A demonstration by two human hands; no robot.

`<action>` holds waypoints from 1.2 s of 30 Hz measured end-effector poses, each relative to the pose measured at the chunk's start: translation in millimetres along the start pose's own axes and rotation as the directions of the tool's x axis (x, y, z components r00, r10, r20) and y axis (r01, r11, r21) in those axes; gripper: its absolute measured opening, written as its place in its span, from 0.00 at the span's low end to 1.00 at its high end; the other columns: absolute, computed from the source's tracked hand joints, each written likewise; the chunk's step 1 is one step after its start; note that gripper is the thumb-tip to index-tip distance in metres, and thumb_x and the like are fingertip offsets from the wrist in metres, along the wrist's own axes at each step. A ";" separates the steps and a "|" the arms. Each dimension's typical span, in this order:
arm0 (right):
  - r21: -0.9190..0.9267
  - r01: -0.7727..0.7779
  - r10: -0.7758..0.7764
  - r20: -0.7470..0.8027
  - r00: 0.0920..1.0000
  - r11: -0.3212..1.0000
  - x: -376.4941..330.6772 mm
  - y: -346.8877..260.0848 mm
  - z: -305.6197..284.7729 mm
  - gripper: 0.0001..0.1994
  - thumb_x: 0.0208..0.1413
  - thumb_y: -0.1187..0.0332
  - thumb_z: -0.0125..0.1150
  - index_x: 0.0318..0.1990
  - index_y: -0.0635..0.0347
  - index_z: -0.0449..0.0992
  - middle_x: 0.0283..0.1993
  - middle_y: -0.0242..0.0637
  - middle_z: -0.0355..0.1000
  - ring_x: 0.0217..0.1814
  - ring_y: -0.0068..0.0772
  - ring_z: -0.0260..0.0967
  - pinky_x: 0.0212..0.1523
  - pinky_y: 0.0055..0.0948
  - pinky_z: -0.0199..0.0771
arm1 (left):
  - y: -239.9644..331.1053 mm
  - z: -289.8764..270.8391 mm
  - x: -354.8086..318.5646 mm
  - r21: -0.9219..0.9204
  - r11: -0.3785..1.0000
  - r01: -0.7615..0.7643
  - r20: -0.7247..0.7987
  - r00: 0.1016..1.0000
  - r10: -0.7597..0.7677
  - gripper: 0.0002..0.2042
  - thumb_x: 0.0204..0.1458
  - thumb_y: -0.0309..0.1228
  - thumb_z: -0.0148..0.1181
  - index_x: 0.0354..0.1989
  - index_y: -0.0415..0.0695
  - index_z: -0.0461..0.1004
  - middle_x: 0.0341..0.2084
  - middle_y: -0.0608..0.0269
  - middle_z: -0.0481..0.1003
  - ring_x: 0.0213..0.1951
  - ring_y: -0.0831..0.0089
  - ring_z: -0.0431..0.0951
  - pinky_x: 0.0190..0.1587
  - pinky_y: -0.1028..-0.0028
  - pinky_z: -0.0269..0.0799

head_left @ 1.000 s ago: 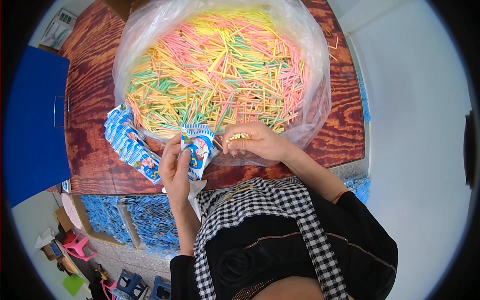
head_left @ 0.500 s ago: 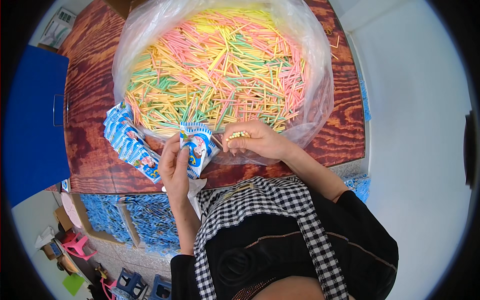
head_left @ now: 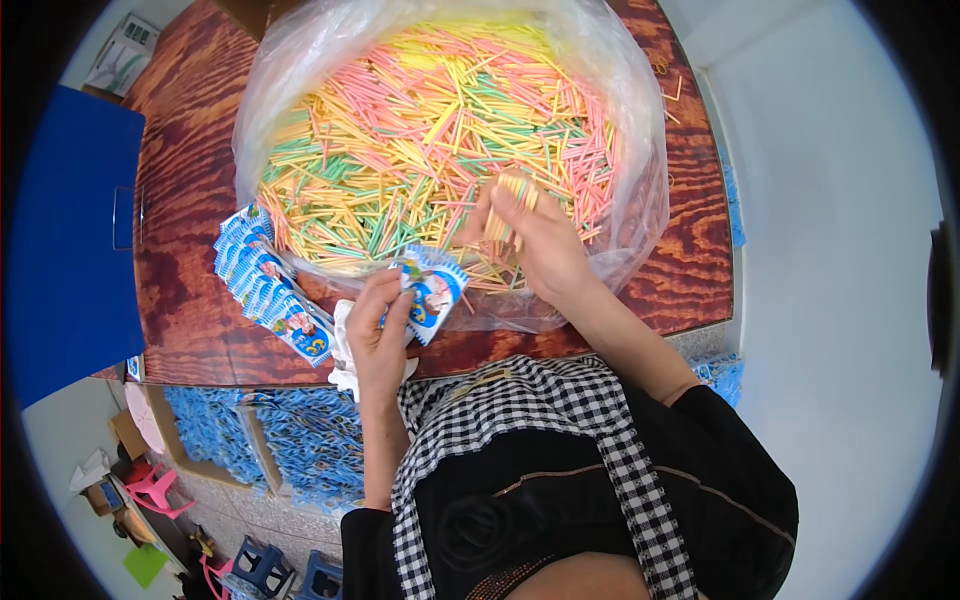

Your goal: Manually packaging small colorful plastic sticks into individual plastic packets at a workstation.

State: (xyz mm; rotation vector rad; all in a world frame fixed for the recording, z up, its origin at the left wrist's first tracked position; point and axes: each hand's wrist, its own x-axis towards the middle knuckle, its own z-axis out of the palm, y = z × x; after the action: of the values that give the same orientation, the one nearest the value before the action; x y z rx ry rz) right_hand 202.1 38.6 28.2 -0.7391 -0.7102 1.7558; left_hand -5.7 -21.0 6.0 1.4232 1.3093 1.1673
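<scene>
My left hand (head_left: 378, 325) is closed on a small blue-and-white printed packet (head_left: 438, 292), pinched between thumb and fingers at the near edge of the bag. A bundle of thin pastel sticks (head_left: 500, 222) is gripped in my right hand (head_left: 550, 240), which is over the near right part of a big heap of sticks (head_left: 420, 130). Pink, yellow and green sticks make up the heap, inside a clear plastic bag (head_left: 640, 190) with its mouth wide. A crumpled white tissue or cloth (head_left: 345, 355) shows beside my left wrist.
An overlapping row of matching packets (head_left: 270, 290) lies left of the bag on the wood-patterned table (head_left: 180, 200). A blue panel (head_left: 75, 240) stands at the left edge. Boxes filled with blue packets (head_left: 300, 440) sit below the table; stools (head_left: 262, 568) are at lower left.
My right hand has moved up over the heap with its bundle of sticks, which now points upward. My left hand has shifted right with the packet, uncovering more of the white tissue or cloth.
</scene>
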 end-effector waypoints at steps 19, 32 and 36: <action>0.203 0.044 -0.025 -0.094 0.995 0.978 0.6 10.4 38.1 0.12 0.67 0.62 0.42 0.45 0.63 0.66 0.50 0.59 0.70 0.56 0.53 0.69 0.55 0.45 0.72 | 5.2 27.4 1.3 0.141 0.989 -0.047 -0.024 0.998 0.051 0.02 0.52 0.19 0.56 0.33 0.34 0.74 0.26 0.60 0.71 0.29 0.73 0.70 0.33 0.77 0.65; 0.152 0.008 0.009 -0.112 0.994 0.988 -6.9 19.6 27.4 0.12 0.66 0.63 0.44 0.46 0.60 0.69 0.51 0.54 0.72 0.56 0.37 0.69 0.56 0.36 0.68 | -7.0 30.4 -3.9 0.021 0.998 -0.052 -0.054 0.997 0.053 0.03 0.53 0.19 0.55 0.33 0.33 0.74 0.26 0.61 0.72 0.30 0.74 0.71 0.36 0.77 0.65; -0.038 -0.065 0.070 0.131 0.989 0.997 -5.3 10.9 28.4 0.12 0.65 0.63 0.48 0.47 0.61 0.68 0.54 0.48 0.71 0.57 0.36 0.68 0.59 0.34 0.64 | -7.4 30.8 -3.5 0.005 1.000 -0.004 -0.057 0.998 0.005 0.03 0.54 0.19 0.54 0.33 0.33 0.74 0.27 0.62 0.73 0.31 0.75 0.71 0.37 0.78 0.65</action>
State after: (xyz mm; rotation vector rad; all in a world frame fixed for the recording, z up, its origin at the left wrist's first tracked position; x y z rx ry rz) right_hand 175.2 27.5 38.7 -0.6805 -0.8141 1.8719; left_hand 23.0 -23.8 -7.6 1.4057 1.3494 1.2165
